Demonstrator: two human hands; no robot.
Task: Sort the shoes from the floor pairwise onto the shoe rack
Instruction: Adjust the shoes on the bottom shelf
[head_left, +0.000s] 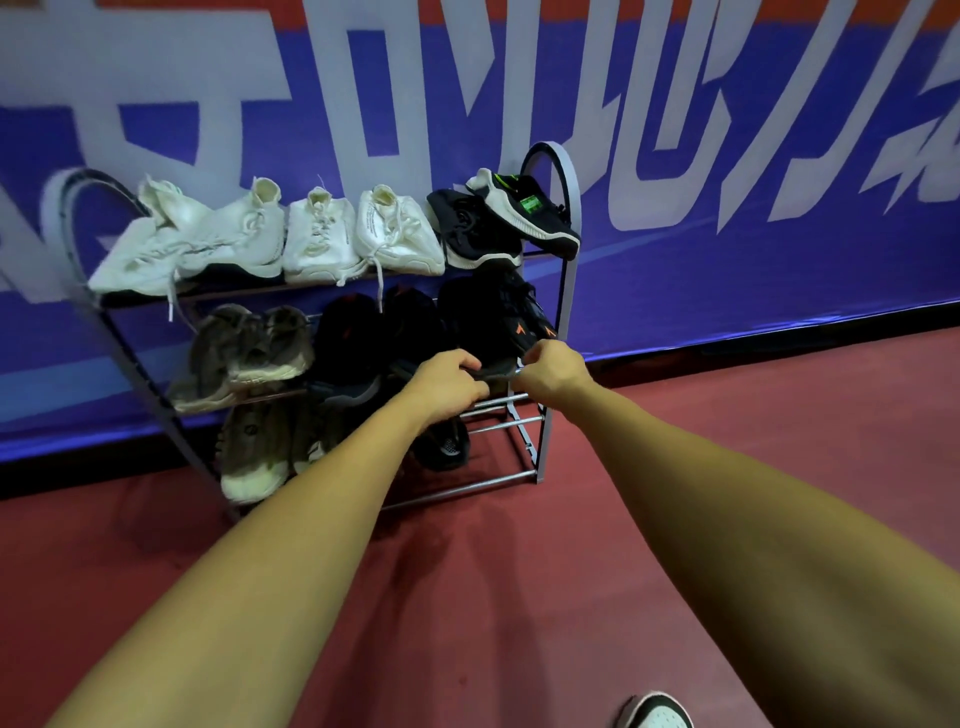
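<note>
The left hand (447, 382) and right hand (553, 371) both curl their fingers tightly on the near edge of a black shoe (498, 317), which sits at the right end of the shoe rack's (569, 291) middle shelf.

The left hand (449, 382) and right hand (553, 371) curl over the near end of a dark shoe (493, 370) on the middle shelf of the shoe rack (563, 208), their fingertips out of sight. The left forearm (291, 525) blocks part of a black shoe (447, 441) on the bottom shelf. A white-and-black shoe (660, 712) is cropped by the bottom edge, and the lettering on the banner (727, 156) by the top and right edges.
</note>
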